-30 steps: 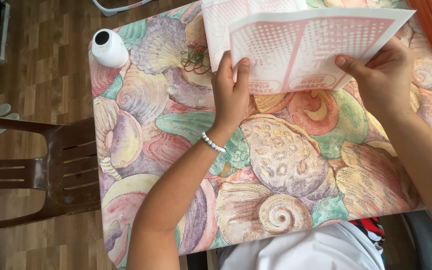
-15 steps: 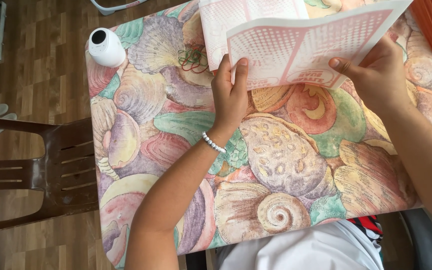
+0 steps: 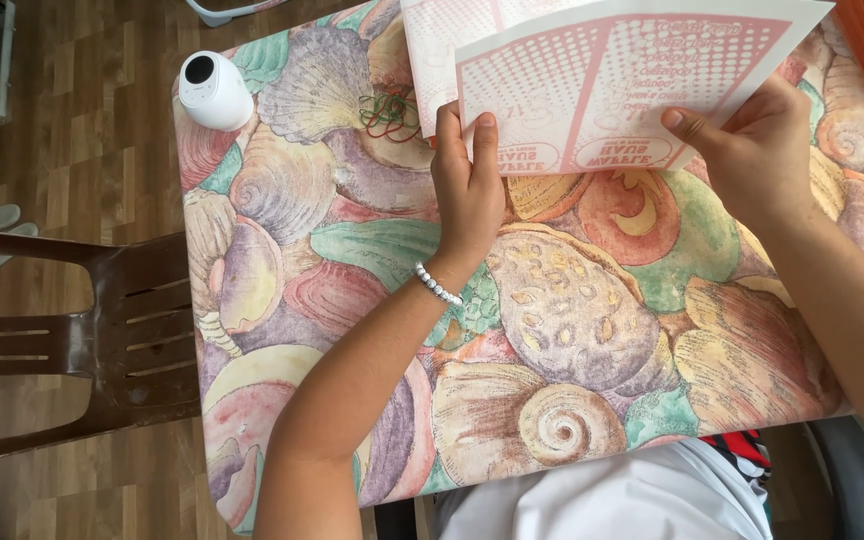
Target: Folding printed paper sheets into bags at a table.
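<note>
A pink-and-white printed sheet point(image 3: 612, 80) is held lifted over the far side of the counter point(image 3: 372, 260), above a second patterned sheet point(image 3: 432, 50) lying flat. The left hand point(image 3: 467, 190) pinches its near left corner in a narrow grip; the right hand point(image 3: 752, 150) grips the right edge. Rubber bands point(image 3: 389, 112) and a white round device point(image 3: 214, 90) sit nearby on the shell-print cloth.
</note>
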